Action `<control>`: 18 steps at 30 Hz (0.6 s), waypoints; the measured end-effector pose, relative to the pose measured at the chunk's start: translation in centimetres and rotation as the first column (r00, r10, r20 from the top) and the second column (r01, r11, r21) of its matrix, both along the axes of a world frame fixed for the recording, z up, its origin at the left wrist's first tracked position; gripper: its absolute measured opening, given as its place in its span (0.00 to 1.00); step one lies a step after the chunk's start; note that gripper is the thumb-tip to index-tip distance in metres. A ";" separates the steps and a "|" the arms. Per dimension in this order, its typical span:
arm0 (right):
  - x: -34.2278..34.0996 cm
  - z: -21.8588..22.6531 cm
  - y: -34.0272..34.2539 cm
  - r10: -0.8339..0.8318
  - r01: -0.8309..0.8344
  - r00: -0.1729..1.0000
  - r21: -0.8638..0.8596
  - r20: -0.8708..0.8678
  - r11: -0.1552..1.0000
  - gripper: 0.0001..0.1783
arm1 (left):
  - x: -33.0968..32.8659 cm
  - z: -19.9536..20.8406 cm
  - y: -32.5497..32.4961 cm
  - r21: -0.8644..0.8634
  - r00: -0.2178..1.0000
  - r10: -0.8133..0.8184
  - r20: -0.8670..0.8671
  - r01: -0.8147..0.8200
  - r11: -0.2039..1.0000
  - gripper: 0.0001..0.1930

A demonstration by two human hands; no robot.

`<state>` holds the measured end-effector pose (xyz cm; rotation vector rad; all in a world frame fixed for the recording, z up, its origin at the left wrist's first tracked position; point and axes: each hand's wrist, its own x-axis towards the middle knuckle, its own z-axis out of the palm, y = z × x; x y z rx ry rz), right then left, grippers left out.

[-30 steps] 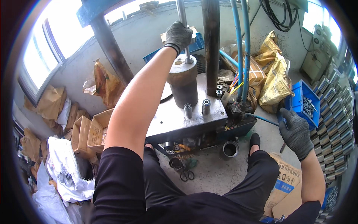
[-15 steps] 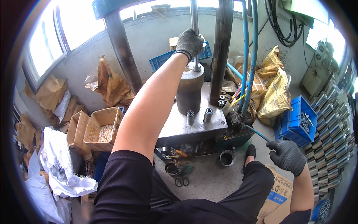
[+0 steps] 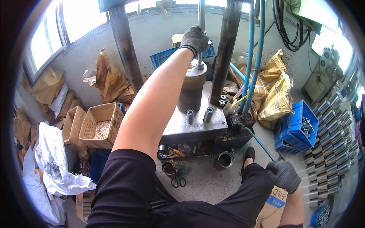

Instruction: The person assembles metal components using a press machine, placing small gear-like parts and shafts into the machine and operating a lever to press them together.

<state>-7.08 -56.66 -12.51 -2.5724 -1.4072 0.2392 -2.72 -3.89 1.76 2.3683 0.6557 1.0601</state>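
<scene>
My left hand point(image 3: 194, 39) is closed around a bright upright metal rod point(image 3: 202, 19) on the press, with the arm stretched forward. The rod's lower end meets the top of a thick grey steel cylinder point(image 3: 191, 93), which stands on the flat metal press table point(image 3: 186, 127). Two small ribbed metal sleeves point(image 3: 190, 116) stand upright in front of the cylinder. Low on the right, my right hand point(image 3: 284, 176) is wrapped round the near end of a slim blue lever point(image 3: 261, 144) that slopes down from the press base. Its fingertips are mostly hidden.
Steel posts point(image 3: 226, 53) and blue hoses point(image 3: 249, 57) flank the table. On the right are blue crates point(image 3: 300, 127) of metal parts and stacked metal cylinders point(image 3: 330, 140). Open cardboard boxes point(image 3: 100, 125) stand left. Scissors point(image 3: 178, 181) and a metal cup point(image 3: 226, 159) lie below.
My right hand has moved down and toward me, and the blue lever's near end is lower. My left hand stays on the rod. The whole view has shifted slightly.
</scene>
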 end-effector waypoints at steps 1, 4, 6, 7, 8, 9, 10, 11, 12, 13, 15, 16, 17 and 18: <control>0.2 0.3 0.1 0.003 -0.004 1.000 0.043 0.017 0.999 0.12 | 0.0 0.1 -0.2 0.007 1.000 0.014 -0.001 -0.014 1.000 0.14; 0.4 0.7 0.4 -0.037 0.038 0.999 0.191 -0.013 0.981 0.14 | 0.1 0.0 -0.4 0.025 0.999 0.041 0.001 -0.041 0.999 0.14; 0.3 0.5 0.3 -0.028 0.027 1.000 0.134 0.004 0.991 0.14 | 0.4 -0.3 0.3 0.037 0.998 0.055 0.004 -0.056 0.998 0.14; 0.2 0.4 0.2 -0.019 0.017 1.000 0.077 0.021 0.997 0.14 | 0.7 -0.3 0.8 0.015 0.999 0.040 0.014 -0.040 0.999 0.13; 0.1 0.3 -0.1 -0.022 0.020 1.000 0.075 0.020 0.997 0.14 | 0.7 -0.2 0.6 -0.010 1.000 0.019 0.025 -0.019 1.000 0.13; 0.0 0.2 -0.5 0.002 -0.002 1.000 0.004 0.001 1.000 0.14 | 0.7 -0.2 0.3 -0.012 1.000 0.016 0.024 -0.016 1.000 0.13; 0.0 0.1 -0.6 0.025 -0.026 0.999 -0.065 -0.020 0.998 0.15 | 0.6 -0.1 0.0 -0.015 1.000 0.018 0.016 -0.018 1.000 0.13; 0.0 0.2 -0.6 0.026 -0.027 0.999 -0.065 -0.021 0.998 0.15 | 0.5 0.0 -0.2 -0.016 1.000 0.023 0.008 -0.023 1.000 0.12; 0.0 0.4 -0.5 0.005 -0.006 1.000 -0.021 -0.021 1.000 0.15 | 0.5 -0.1 -0.1 -0.015 1.000 0.024 0.007 -0.024 1.000 0.12; 0.0 0.6 -0.3 -0.016 0.017 1.000 0.024 -0.022 1.000 0.15 | 0.5 0.0 -0.2 0.005 1.000 0.028 0.013 -0.028 1.000 0.12; -0.2 1.0 0.5 -0.039 0.042 0.999 0.102 -0.024 0.994 0.14 | 0.1 -0.1 -0.3 0.021 0.999 0.032 0.014 -0.032 0.999 0.11; -0.3 1.1 0.8 -0.063 0.066 0.998 0.181 -0.025 0.981 0.14 | -0.1 -0.1 -0.4 -0.029 1.000 0.010 0.007 -0.010 1.000 0.11; -0.3 0.9 0.7 -0.063 0.067 0.998 0.179 -0.026 0.982 0.14 | -0.3 -0.1 -0.5 -0.079 1.000 -0.013 0.002 0.013 0.997 0.11; -0.2 0.5 0.5 -0.058 0.059 0.998 0.185 -0.010 0.981 0.14 | 0.0 -0.3 -0.3 -0.081 1.000 -0.013 0.001 0.013 0.997 0.11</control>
